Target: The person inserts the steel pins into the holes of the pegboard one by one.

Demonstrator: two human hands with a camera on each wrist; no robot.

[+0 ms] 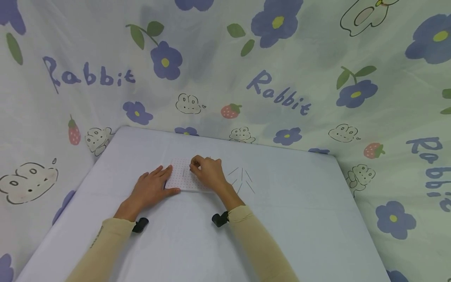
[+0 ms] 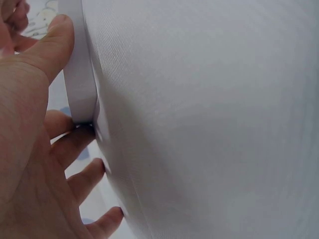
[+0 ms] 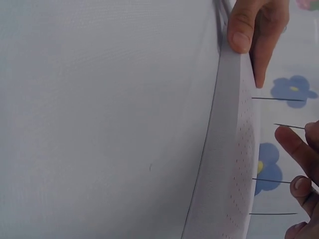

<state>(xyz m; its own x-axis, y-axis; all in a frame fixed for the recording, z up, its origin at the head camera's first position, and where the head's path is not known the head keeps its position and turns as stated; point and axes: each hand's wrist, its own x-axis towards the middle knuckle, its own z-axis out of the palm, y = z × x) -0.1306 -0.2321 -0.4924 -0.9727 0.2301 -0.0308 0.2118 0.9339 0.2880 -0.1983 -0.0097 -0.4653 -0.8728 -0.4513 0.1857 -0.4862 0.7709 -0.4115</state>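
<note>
A white board (image 1: 174,183) dotted with rows of small holes lies on the table. My left hand (image 1: 151,188) rests at its near left corner, thumb along the front side and fingertips at the left edge; the left wrist view shows these fingers fairly straight. Over the board, my right hand (image 1: 208,172) pinches a thin dark stick (image 3: 286,125) between thumb and fingertips. In the right wrist view its lower end appears just off the board's top, though contact is hard to judge. Several similar sticks (image 3: 274,98) stand upright in the board.
Several loose thin sticks (image 1: 242,174) lie on the white tabletop (image 1: 292,219), right of the board. A patterned curtain (image 1: 211,70) hangs behind and beside the table. Dark wrist cameras (image 1: 220,219) sit near each sleeve cuff.
</note>
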